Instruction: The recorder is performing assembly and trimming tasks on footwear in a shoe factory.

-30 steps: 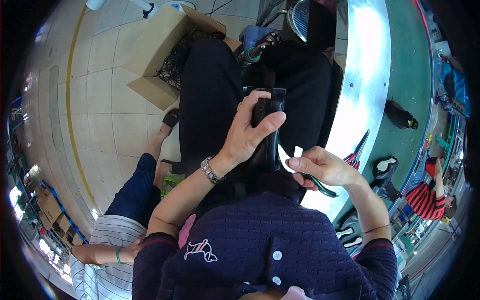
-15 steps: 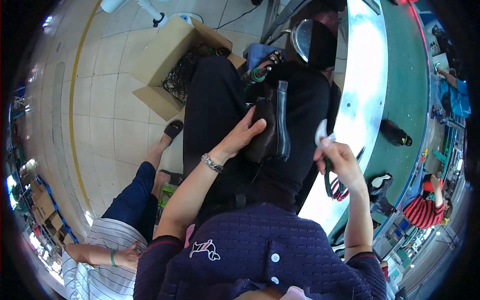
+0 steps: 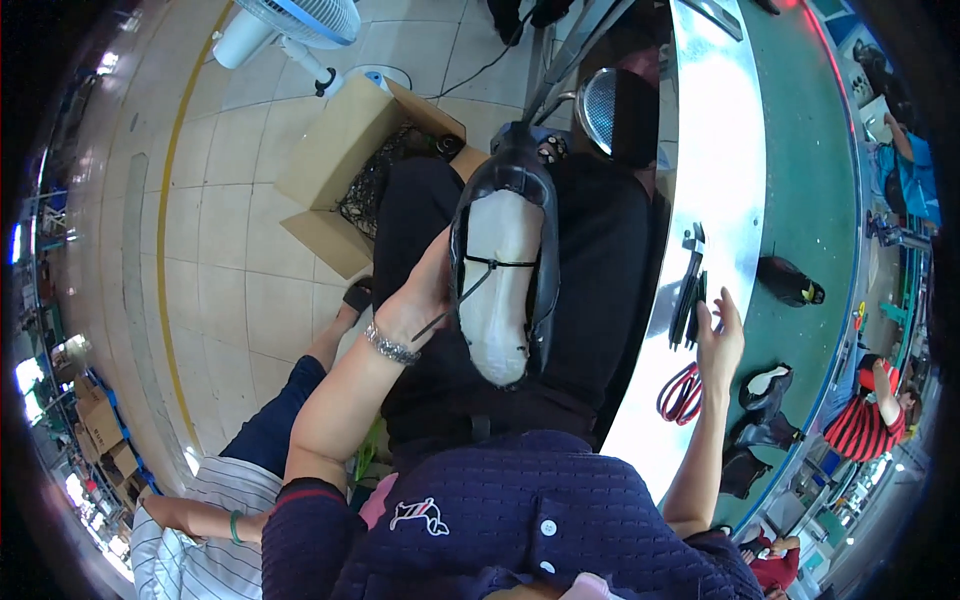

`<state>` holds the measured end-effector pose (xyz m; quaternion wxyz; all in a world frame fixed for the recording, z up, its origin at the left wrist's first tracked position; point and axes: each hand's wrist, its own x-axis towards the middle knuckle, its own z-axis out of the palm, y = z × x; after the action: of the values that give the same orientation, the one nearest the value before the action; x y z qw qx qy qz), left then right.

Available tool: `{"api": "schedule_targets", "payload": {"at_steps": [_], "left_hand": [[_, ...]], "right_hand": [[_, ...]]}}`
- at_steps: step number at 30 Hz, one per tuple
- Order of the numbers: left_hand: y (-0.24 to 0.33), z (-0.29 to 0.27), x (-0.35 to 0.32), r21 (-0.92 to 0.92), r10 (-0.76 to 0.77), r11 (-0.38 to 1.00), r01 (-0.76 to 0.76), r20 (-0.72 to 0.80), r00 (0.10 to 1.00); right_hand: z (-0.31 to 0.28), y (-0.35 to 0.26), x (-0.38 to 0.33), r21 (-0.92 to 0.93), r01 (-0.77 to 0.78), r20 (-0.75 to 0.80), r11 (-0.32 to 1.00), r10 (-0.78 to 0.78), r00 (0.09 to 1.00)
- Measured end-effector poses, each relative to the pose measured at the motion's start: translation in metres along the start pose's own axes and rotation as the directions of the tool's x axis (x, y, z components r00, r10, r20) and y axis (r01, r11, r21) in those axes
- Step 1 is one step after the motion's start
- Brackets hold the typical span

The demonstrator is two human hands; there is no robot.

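Note:
A black boot or shoe upper rests over my lap with its pale bottom turned up. Across that bottom runs a thin black cord, one loose end trailing toward my wrist. My left hand is wrapped round the left side of the shoe, its fingertips hidden beneath. On the right, my right hand has its fingers apart over the metal bench, right beside black-handled pliers or pincers. Nothing shows in its grasp. A coil of red and black cord lies nearby on the bench.
The shiny metal bench edges a green conveyor belt carrying several black shoes. A cardboard box with dark netting stands ahead left, near a white fan. Another person in a striped shirt sits close on my left.
The shoe has been turned so its pale bottom faces up. My right hand no longer holds the green-handled tool and white piece; it has moved right and lower, beside the tools on the bench.

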<state>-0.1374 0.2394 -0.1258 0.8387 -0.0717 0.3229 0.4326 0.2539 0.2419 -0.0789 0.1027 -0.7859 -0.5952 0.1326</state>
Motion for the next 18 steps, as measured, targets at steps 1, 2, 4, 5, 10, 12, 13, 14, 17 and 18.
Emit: {"api": "schedule_targets", "payload": {"at_steps": [1,2,4,5,10,12,13,14,17,18], "left_hand": [[0.0,0.001,-0.003,0.005,-0.002,1.0,0.002,0.002,1.0],[-0.001,0.003,-0.008,-0.079,-0.017,0.997,0.027,0.126,0.992],[0.001,0.041,-0.016,0.117,0.019,0.993,-0.004,-0.13,0.991],[0.001,0.035,-0.011,0.12,0.021,0.993,-0.006,-0.128,0.991],[0.008,0.023,0.015,-0.142,-0.141,0.975,0.171,0.203,0.969],[0.009,0.024,0.019,-0.186,-0.126,0.962,0.2,0.347,0.929],[0.006,0.02,0.015,-0.17,-0.094,0.974,0.151,0.303,0.948],[0.002,0.033,0.011,-0.053,-0.051,0.997,0.055,0.067,0.996],[0.0,0.053,-0.009,0.02,0.106,0.994,-0.106,-0.038,0.994],[-0.002,0.053,-0.018,-0.048,0.192,0.981,-0.189,0.074,0.979]], "right_hand": [[-0.003,0.026,-0.01,0.036,-0.013,-0.068,0.999,0.016,0.998],[-0.006,0.035,-0.024,0.03,-0.075,-0.093,0.997,0.077,0.993],[-0.013,0.064,-0.057,-0.037,-0.148,-0.142,0.988,0.141,0.98],[-0.013,0.079,-0.071,-0.086,-0.148,-0.16,0.985,0.133,0.978],[-0.001,0.082,-0.11,-0.078,-0.245,-0.074,0.966,0.24,0.968],[0.0,0.095,-0.111,-0.068,-0.262,-0.063,0.963,0.258,0.964],[-0.009,0.082,-0.108,0.176,-0.395,0.098,0.902,0.383,0.919],[-0.016,0.075,-0.105,0.376,-0.533,0.273,0.758,0.459,0.846],[-0.033,0.068,-0.107,0.83,-0.463,0.336,0.313,0.383,0.861],[-0.044,0.038,-0.101,0.851,-0.452,0.35,0.269,0.352,0.868]]}}
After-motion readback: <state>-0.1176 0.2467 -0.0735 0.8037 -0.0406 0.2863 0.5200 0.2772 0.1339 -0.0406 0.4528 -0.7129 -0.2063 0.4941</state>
